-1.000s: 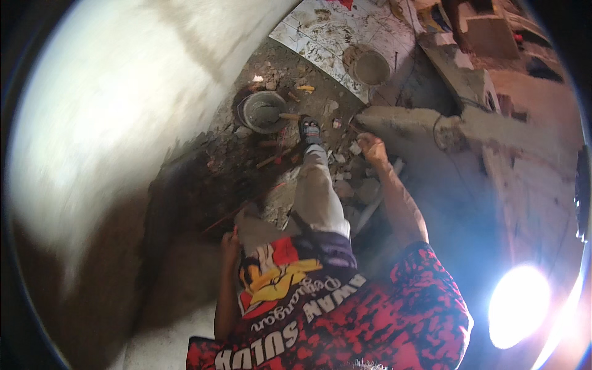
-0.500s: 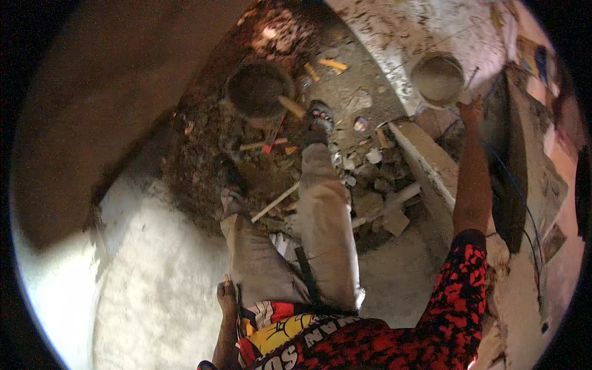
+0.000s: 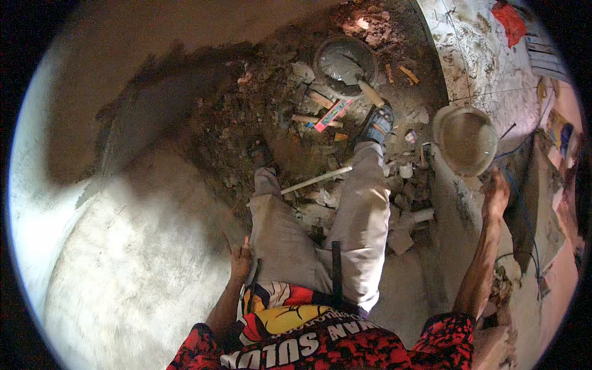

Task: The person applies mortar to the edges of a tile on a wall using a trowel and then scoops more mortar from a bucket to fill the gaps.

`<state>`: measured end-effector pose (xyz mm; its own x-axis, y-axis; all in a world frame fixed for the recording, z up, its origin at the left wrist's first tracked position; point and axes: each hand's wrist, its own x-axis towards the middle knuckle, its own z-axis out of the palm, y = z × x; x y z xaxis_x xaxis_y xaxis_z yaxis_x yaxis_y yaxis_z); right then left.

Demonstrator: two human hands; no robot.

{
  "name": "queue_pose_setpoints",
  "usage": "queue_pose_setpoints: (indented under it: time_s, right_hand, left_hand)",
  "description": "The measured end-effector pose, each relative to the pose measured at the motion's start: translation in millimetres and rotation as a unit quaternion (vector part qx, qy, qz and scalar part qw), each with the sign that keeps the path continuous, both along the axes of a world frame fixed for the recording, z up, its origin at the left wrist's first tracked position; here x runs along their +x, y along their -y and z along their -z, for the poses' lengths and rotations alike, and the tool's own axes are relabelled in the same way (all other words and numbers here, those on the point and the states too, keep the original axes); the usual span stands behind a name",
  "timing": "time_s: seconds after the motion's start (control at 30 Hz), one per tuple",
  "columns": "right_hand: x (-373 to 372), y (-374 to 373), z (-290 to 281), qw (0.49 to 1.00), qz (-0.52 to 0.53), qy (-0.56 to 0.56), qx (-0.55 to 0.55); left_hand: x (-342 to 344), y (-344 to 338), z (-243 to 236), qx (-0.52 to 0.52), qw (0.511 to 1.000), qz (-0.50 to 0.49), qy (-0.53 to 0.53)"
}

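Observation:
My right hand [image 3: 495, 190] is closed on the near rim of a round grey bucket [image 3: 439, 132], off to the right. The bucket leans, its mouth partly toward me; its inside looks brownish grey. Beside my left thigh, my left hand [image 3: 239, 262] is closed, with a small pale-orange tip sticking up from the fingers. Whether that is a finger or a held thing is unclear. Beyond my feet stands a round tub [image 3: 319, 68] with wet grey mortar in it. A wooden handle [image 3: 371, 94] leans at its near edge.
A red spirit level [image 3: 333, 115] lies on the rubble-strewn ground between wood scraps. A pale stick [image 3: 317, 180] crosses between my legs. Broken pieces [image 3: 402, 239] lie by my right leg. A blue cord [image 3: 518, 194] runs along the right, and a red bag [image 3: 509, 23] lies far right.
My right hand has drawn the bucket nearer to me and to the left over the ground. The view has shifted, and my left hand is raised slightly beside the thigh.

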<state>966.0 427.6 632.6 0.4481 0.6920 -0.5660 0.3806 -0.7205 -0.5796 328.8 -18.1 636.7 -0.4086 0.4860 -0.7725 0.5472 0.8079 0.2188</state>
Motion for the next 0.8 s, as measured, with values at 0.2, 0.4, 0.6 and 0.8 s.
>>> queue_pose_setpoints:
  time_s: [0.2,0.4,0.6,0.8]
  right_hand:
    - [-175.0,55.1,-43.3,0.97,-0.24,0.041,-0.005]
    - [-407.7,72.3,32.5,0.917,-0.371,-0.107,-0.1]
    - [-594.2,114.6,180.3,0.835,-0.542,-0.096,-0.024]
    - [-677.8,111.8,283.3,0.763,-0.642,-0.021,-0.063]
  left_hand:
    - [-37.2,-26.8,28.5,-0.082,0.976,-0.158,0.128]
    - [-47.7,-20.3,24.8,-0.053,0.952,-0.267,0.138]
    - [-54.8,15.7,39.1,-0.071,0.91,-0.364,0.187]
    - [-55.2,29.2,60.6,-0.033,0.858,-0.47,0.207]
